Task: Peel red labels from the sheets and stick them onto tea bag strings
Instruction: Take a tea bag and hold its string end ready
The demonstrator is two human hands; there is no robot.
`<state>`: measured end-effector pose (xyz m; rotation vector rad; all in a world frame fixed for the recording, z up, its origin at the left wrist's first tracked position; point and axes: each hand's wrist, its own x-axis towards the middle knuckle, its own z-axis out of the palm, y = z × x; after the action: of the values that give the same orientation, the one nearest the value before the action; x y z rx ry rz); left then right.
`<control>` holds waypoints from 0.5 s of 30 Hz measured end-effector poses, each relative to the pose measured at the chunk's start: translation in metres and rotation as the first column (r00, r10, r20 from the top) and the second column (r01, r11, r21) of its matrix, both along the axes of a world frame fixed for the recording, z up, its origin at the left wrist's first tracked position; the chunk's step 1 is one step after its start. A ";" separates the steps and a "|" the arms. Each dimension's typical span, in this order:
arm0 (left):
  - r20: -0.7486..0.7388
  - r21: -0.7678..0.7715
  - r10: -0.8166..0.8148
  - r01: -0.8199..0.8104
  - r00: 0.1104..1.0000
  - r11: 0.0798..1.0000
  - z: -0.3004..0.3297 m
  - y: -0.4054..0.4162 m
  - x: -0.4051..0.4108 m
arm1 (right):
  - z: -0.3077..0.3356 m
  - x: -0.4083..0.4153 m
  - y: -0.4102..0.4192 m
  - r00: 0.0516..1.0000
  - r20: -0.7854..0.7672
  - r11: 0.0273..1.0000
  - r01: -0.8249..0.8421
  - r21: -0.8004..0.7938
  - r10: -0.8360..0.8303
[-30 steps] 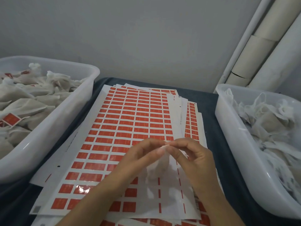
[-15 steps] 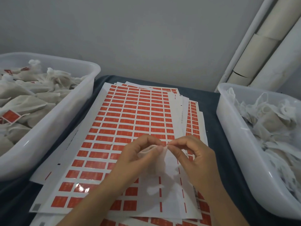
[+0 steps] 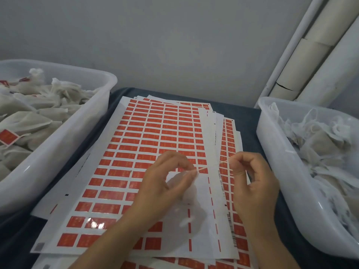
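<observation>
A stack of label sheets [image 3: 147, 136] covered in red labels lies in the middle of the dark table. My left hand [image 3: 165, 183] pinches a white tea bag [image 3: 181, 188] at the top, above the sheet's peeled lower part. My right hand [image 3: 252, 183] pinches the far end of the bag's thin string [image 3: 211, 165]. The string runs taut between the two hands, slanting up to the right.
A white tub [image 3: 58, 152] on the left holds tea bags, some with red labels. A white tub [image 3: 279, 171] on the right holds unlabelled tea bags. Pale pipes [image 3: 318, 55] stand against the grey wall at the back right.
My hands were together over the sheet. My right hand has moved right and drawn the string out taut from the tea bag held in my left hand.
</observation>
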<state>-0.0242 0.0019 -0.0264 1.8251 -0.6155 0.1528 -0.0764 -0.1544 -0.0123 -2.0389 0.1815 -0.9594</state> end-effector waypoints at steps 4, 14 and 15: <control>-0.094 -0.034 0.027 -0.030 0.995 0.999 -0.002 0.004 -0.003 | -0.003 0.002 0.001 0.992 -0.093 0.979 -0.071 0.193 0.090; -0.716 -0.444 -0.551 0.328 0.430 0.833 0.002 0.003 0.000 | 0.004 -0.005 0.014 0.911 -0.035 0.898 -0.398 0.186 0.411; -0.715 -0.485 -0.556 0.271 0.424 0.831 0.000 0.003 0.002 | 0.004 -0.007 0.016 0.874 -0.048 0.866 -0.470 0.169 0.483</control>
<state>-0.0223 0.0052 -0.0259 1.1581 -0.2881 -0.9200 -0.0830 -0.1382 -0.0085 -1.8574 -0.1958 -0.5259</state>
